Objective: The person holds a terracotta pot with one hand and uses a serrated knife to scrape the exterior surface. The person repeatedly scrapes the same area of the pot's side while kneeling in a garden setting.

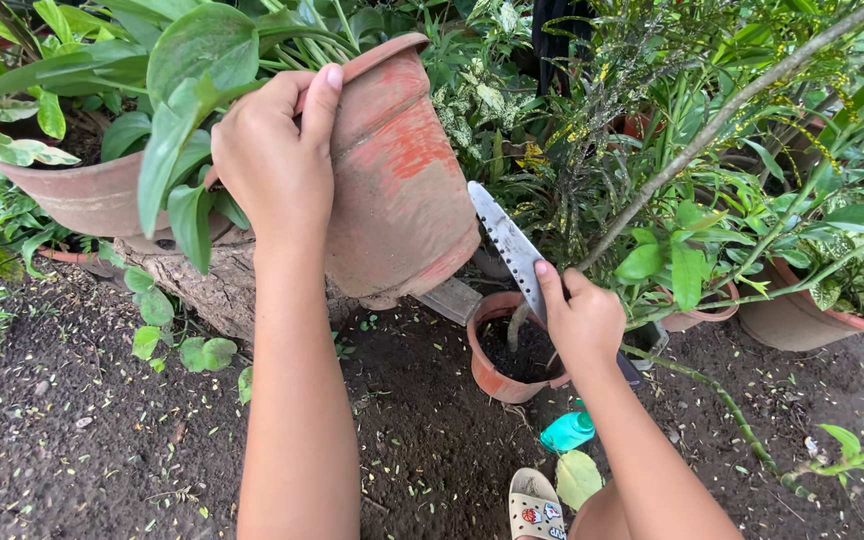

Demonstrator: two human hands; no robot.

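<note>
My left hand [274, 160] grips the rim of a large terracotta pot [402, 190], which is tilted toward me with broad green leaves [187, 75] spilling from its mouth. My right hand [580, 318] holds a serrated knife [505, 240] by its handle, blade pointing up and left, its tip close to the big pot's side. Just below the right hand stands a small terracotta pot [489, 372] filled with dark soil. A thin woody stem [727, 115] rises diagonally to the upper right.
Dark bare soil [102, 440] covers the ground. A rough log [207, 290] lies under the big pot. More potted plants [797, 315] crowd the right. A turquoise bottle [566, 432] and my sandalled foot [535, 505] are at the bottom.
</note>
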